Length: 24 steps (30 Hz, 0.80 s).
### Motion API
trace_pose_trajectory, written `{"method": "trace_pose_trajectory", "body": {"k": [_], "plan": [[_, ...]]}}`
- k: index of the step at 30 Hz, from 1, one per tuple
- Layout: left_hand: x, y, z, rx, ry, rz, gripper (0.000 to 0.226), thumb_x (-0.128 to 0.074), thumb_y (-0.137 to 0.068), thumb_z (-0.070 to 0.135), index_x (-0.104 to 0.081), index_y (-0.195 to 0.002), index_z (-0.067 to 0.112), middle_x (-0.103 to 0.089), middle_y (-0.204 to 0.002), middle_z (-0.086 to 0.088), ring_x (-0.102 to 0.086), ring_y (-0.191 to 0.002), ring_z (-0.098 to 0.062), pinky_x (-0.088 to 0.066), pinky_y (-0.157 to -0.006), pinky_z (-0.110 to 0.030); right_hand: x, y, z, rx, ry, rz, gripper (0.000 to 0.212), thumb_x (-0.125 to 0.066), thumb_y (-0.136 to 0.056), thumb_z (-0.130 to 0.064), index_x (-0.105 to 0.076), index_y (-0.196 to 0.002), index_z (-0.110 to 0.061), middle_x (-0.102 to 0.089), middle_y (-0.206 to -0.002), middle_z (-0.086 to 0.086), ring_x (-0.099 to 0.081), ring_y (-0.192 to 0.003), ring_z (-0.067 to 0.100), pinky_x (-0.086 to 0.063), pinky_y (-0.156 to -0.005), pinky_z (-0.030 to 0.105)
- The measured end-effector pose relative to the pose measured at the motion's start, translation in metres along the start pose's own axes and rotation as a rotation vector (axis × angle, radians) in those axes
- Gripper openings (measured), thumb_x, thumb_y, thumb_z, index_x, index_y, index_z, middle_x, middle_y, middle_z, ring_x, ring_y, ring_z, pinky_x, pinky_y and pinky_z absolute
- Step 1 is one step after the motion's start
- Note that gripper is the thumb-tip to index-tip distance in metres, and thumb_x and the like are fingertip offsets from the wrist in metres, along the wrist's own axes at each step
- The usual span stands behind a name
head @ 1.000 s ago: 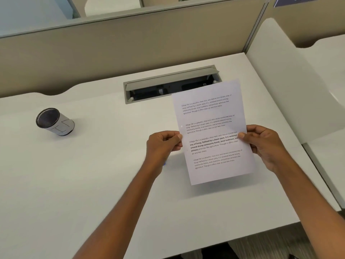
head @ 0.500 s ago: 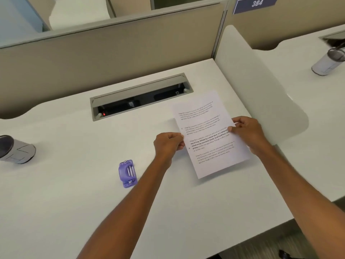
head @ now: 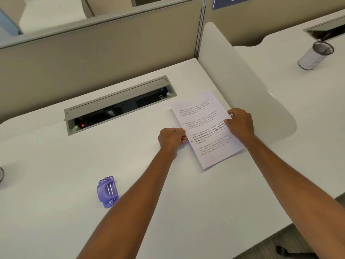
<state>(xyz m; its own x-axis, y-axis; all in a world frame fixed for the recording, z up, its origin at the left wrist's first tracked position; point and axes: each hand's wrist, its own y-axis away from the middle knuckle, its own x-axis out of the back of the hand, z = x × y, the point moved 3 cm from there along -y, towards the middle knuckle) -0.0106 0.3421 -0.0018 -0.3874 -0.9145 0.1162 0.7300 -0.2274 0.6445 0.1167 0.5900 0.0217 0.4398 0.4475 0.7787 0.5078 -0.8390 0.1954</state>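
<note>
A white printed sheet of paper (head: 205, 128) lies low over the white desk (head: 56, 202) at the right, near the side divider. My left hand (head: 171, 138) pinches its left edge with curled fingers. My right hand (head: 239, 124) grips its right edge, thumb on top of the text. A small purple hole punch (head: 107, 191) sits on the desk to the left of my left forearm, apart from both hands.
An open grey cable tray (head: 119, 103) is set into the desk behind the sheet. A white side divider (head: 242, 81) stands at the right, beige partitions behind. A mesh pen cup (head: 315, 55) stands on the neighbouring desk.
Both hands carried the sheet down and to the right, from held up above the desk to low beside the divider. The view swung right, revealing the purple punch.
</note>
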Motion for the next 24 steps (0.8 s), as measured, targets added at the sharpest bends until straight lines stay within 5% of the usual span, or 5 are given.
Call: {"method": "trace_pose_trajectory", "body": {"k": [7,15,19,24], "plan": [[-0.021,-0.017,-0.001,0.030,0.008,0.005,0.009,-0.080,-0.084,0.002,-0.079,-0.076,0.003,-0.075,-0.074,-0.014,-0.073,-0.066,-0.026,-0.070,-0.088,-0.052,-0.004,-0.008,0.003,0.038,0.154,-0.015,0.055,-0.073,-0.101,-0.014,-0.057,-0.153,-0.015,-0.067,-0.146,0.015,-0.066,-0.130,0.038,-0.055,-0.100,0.047],[-0.025,-0.019,0.001,0.032,-0.016,0.064,0.016,-0.081,-0.088,0.003,-0.078,-0.072,0.005,-0.084,-0.093,-0.027,-0.075,-0.065,-0.029,-0.071,-0.087,-0.049,-0.008,-0.001,-0.005,0.084,0.415,-0.022,0.043,-0.072,-0.102,-0.025,-0.064,-0.141,-0.009,-0.065,-0.138,0.018,-0.058,-0.132,0.042,-0.051,-0.101,0.052],[-0.022,-0.017,0.002,-0.015,-0.104,0.154,0.031,-0.094,-0.083,0.025,-0.077,-0.064,0.009,-0.082,-0.075,-0.019,-0.074,-0.056,-0.030,-0.072,-0.082,-0.048,-0.008,0.004,-0.007,0.078,0.435,-0.022,0.042,-0.070,-0.103,-0.025,-0.063,-0.141,-0.007,-0.064,-0.139,0.019,-0.056,-0.133,0.041,-0.050,-0.100,0.051],[-0.006,-0.005,0.005,-0.086,-0.150,0.188,0.053,-0.095,-0.080,0.047,-0.073,-0.063,0.002,-0.079,-0.073,-0.019,-0.078,-0.068,-0.039,-0.070,-0.084,-0.052,-0.003,0.011,-0.009,0.074,0.384,-0.018,0.047,-0.071,-0.104,-0.028,-0.061,-0.144,-0.007,-0.063,-0.142,0.020,-0.056,-0.135,0.042,-0.049,-0.102,0.052]]}}
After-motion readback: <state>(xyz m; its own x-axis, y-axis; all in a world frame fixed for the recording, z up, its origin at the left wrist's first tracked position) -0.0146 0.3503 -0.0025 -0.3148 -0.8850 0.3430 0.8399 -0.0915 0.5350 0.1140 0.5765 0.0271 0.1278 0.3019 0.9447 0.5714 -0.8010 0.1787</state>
